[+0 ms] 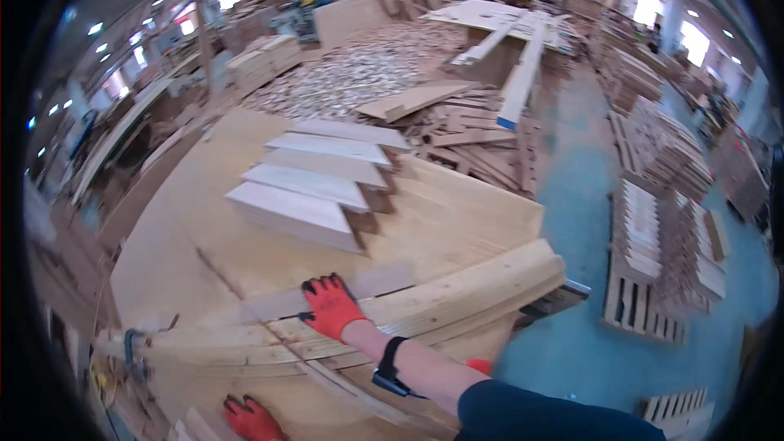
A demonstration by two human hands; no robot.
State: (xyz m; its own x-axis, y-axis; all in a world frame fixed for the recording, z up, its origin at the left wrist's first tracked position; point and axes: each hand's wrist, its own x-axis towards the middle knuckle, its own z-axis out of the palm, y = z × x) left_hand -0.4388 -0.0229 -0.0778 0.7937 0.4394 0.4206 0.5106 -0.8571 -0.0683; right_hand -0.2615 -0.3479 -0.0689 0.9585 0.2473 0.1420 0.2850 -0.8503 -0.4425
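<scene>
My right hand [333,307], in a red glove with black fingertips, reaches in from the lower right. It lies on a pale flat board [384,279], fingers spread and pointing away from me. That board lies along the far side of a thick wooden beam [457,294] running across the worktable [188,220]. At the lower edge, my left hand [251,419], gloved alike, shows only in part, its fingertips apart and nothing visible in them. Left of it are pale board ends [200,425]. Beyond my right hand, several angle-cut boards [302,184] sit in staggered stacks.
A dark clamp-like piece [132,347] sits at the beam's left end. Scrap wood [482,139] covers the floor behind the table. To the right, stacked boards stand on a pallet [641,314]. Long planks [523,73] rest on a far table. A small red thing [479,366] shows behind my forearm.
</scene>
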